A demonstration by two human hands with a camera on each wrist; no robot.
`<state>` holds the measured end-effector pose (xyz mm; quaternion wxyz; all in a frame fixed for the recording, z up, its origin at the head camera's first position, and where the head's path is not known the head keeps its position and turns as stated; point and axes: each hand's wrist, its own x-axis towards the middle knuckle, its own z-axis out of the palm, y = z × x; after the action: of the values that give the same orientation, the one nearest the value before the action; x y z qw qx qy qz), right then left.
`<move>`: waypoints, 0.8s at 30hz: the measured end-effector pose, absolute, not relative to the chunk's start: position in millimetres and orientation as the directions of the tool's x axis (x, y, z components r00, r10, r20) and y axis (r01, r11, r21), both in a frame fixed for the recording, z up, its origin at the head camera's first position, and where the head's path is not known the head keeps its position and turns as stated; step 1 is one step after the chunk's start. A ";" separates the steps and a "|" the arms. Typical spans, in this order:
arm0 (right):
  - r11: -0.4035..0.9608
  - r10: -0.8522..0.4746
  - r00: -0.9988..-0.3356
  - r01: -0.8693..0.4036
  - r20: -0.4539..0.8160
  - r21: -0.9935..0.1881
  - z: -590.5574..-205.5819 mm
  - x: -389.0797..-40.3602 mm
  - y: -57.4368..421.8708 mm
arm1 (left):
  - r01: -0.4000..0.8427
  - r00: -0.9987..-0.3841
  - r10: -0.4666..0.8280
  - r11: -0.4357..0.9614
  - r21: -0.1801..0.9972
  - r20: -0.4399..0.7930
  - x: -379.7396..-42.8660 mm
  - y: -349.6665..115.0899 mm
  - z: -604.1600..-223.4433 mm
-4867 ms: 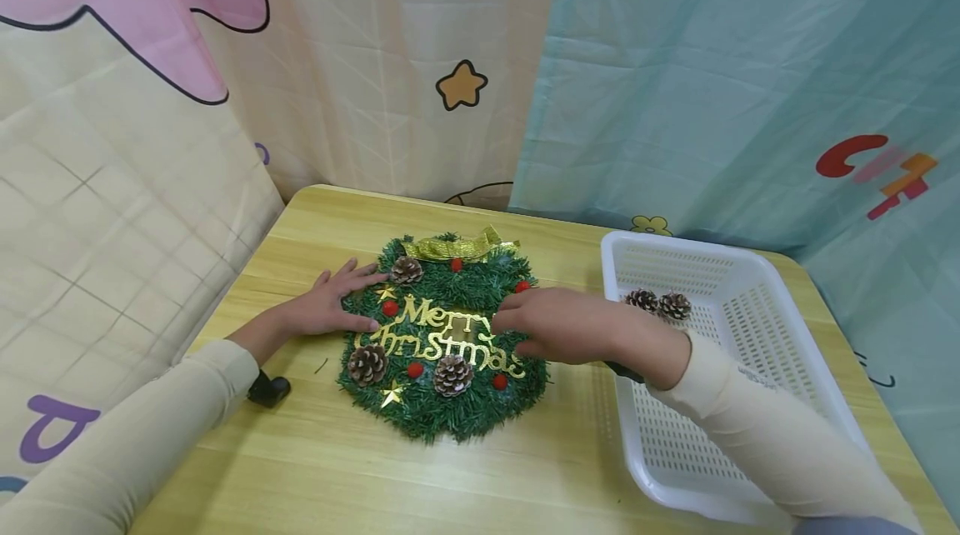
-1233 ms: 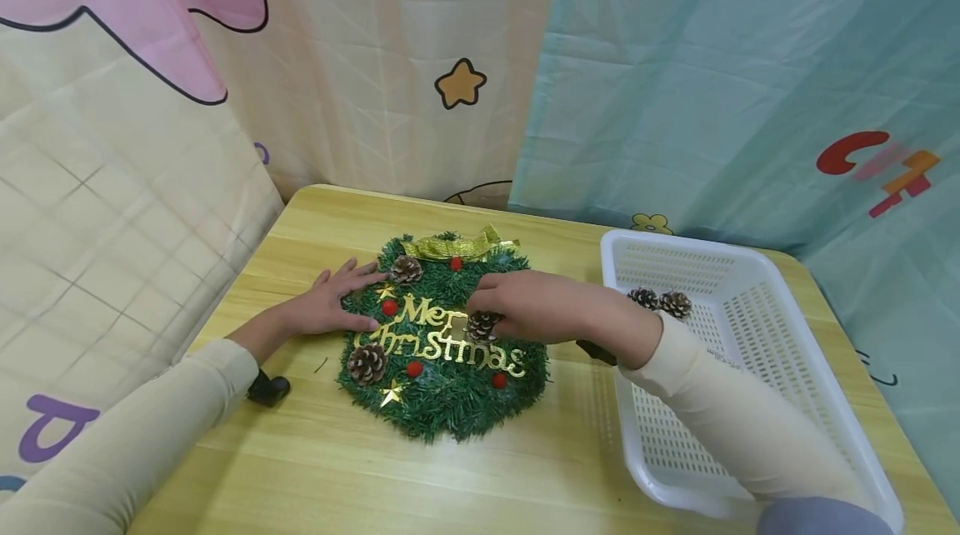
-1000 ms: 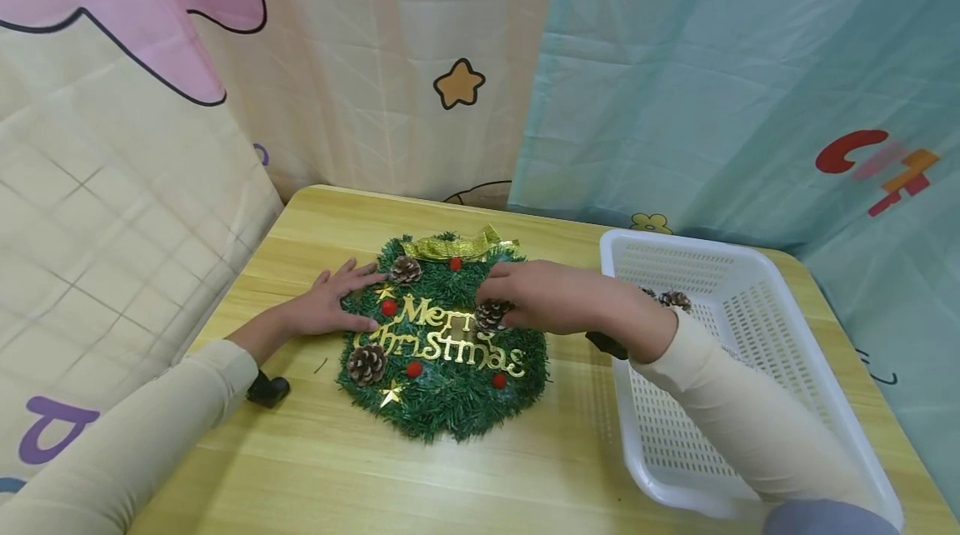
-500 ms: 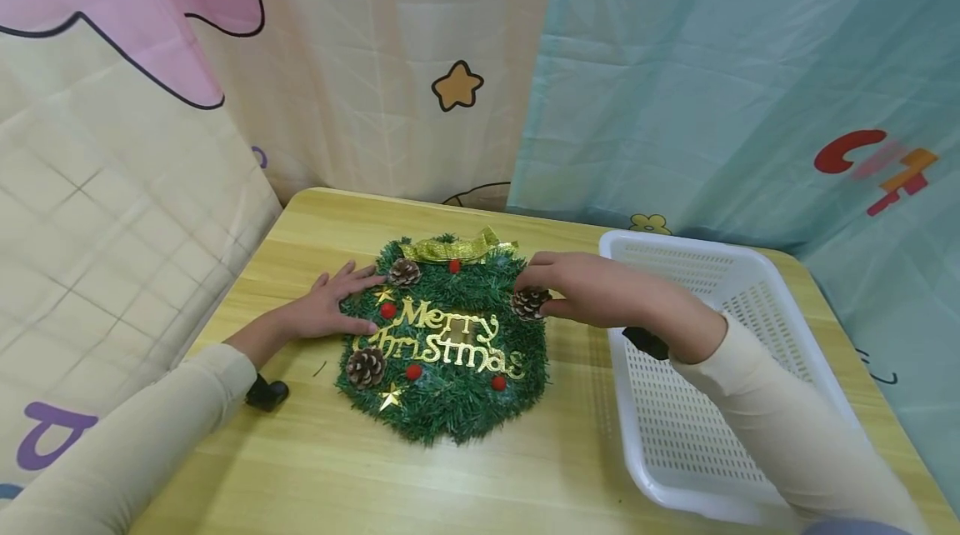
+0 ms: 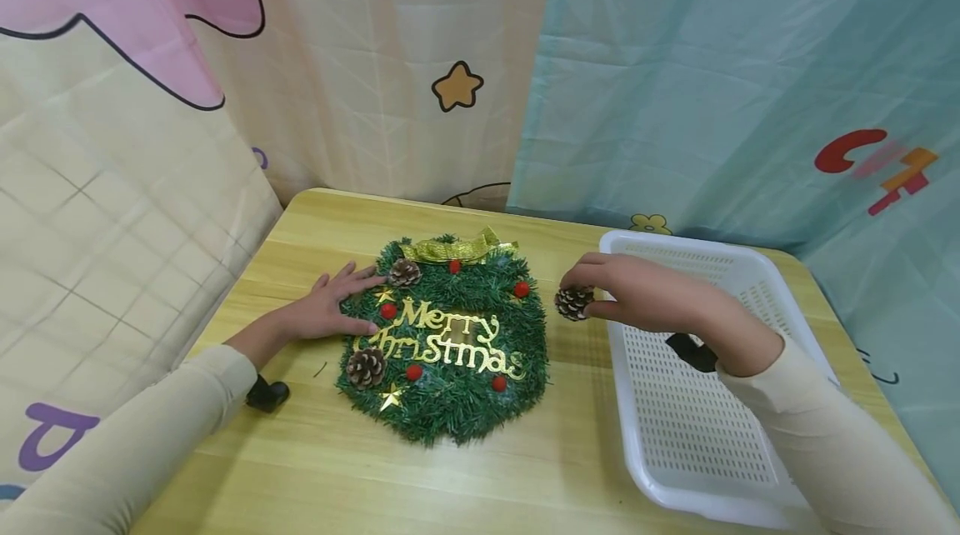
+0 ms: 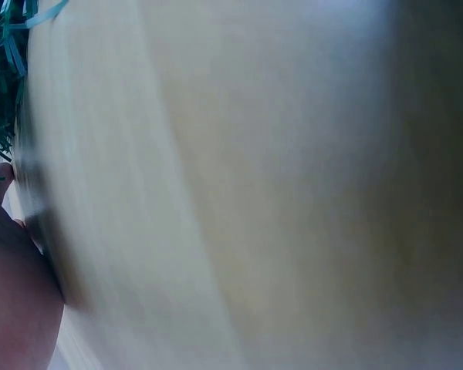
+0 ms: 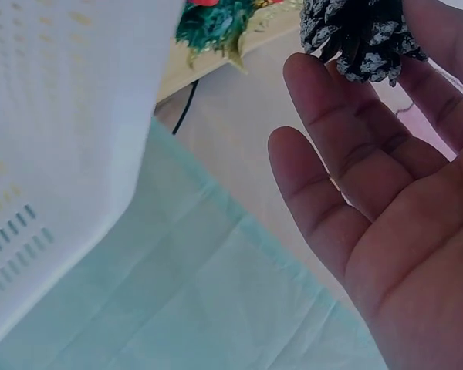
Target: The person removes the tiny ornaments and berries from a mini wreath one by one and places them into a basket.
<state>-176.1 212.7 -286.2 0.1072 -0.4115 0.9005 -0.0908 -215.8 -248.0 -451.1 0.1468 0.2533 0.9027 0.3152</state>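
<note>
A green Christmas wreath (image 5: 450, 410) with gold "Merry Christmas" lettering, red balls, gold stars and a gold ribbon lies flat on the table. My left hand (image 5: 322, 310) rests on its left edge, fingers spread, between two pinecones, an upper one (image 5: 405, 272) and a lower one (image 5: 366, 367). Between the wreath and the basket, my right hand (image 5: 637, 289) pinches a third pinecone (image 5: 574, 302) between thumb and fingertips. In the right wrist view this pinecone (image 7: 363, 38) has pale-tipped scales, and the lower fingers are held loosely away from it.
A white perforated plastic basket (image 5: 633, 435) stands on the right of the wooden table (image 5: 525, 477), partly covered by my right forearm. Printed curtains (image 5: 660, 85) hang behind the table and at its sides.
My right hand has lifted a pinecone off the wreath's lower part and carried it right, past the wreath's edge to the basket's left rim. The left hand has stayed in place.
</note>
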 end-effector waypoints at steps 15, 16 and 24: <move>0.754 -0.635 -0.762 -0.577 -0.125 -0.314 -292.4 -178.8 266.8 | 0.375 -0.830 0.551 0.669 0.642 -0.088 -215.7 -248.7 -453.6; 0.760 -0.628 -0.768 -0.569 -0.126 -0.314 -293.1 -179.1 269.6 | 0.374 -0.830 0.550 0.670 0.641 -0.090 -215.4 -248.6 -453.6; 0.792 -0.576 -0.804 -0.505 -0.146 -0.344 -299.5 -182.2 291.0 | 0.370 -0.829 0.550 0.673 0.640 -0.099 -215.9 -248.3 -452.9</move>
<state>-182.2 291.0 -299.5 0.1223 -0.2880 0.9386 -0.1455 -215.9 -248.3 -452.9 0.1434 0.2547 0.9034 0.3137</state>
